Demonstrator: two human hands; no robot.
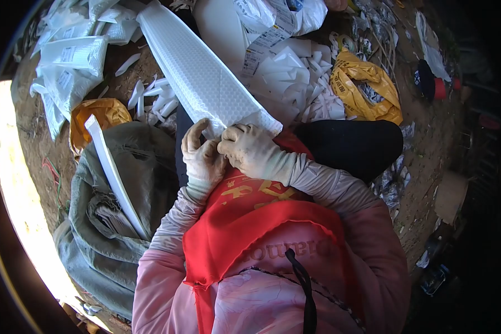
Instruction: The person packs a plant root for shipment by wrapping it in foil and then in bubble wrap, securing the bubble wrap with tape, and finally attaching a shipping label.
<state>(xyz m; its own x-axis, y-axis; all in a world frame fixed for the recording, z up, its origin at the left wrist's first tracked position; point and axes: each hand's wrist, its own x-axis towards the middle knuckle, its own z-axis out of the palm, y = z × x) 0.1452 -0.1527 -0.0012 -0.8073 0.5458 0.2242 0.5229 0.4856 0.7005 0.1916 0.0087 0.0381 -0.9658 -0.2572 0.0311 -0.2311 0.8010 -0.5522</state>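
Observation:
A long white bubble-wrap sleeve lies slanting from the top centre down to the lap, its near end at both gloved hands. My left hand is at the left corner of that end, fingers bent, thumb towards the other hand. Beside it, my right hand has its fingers curled closed on the near edge of the sleeve. The fingertips of both hands nearly meet; whatever small part lies between them is hidden. A red apron with yellow print covers the lap just below.
Bubble-wrap packets are piled at the upper left. A grey-green sack with a white strip stands at left. White scraps and a yellow plastic bag lie beyond the right knee.

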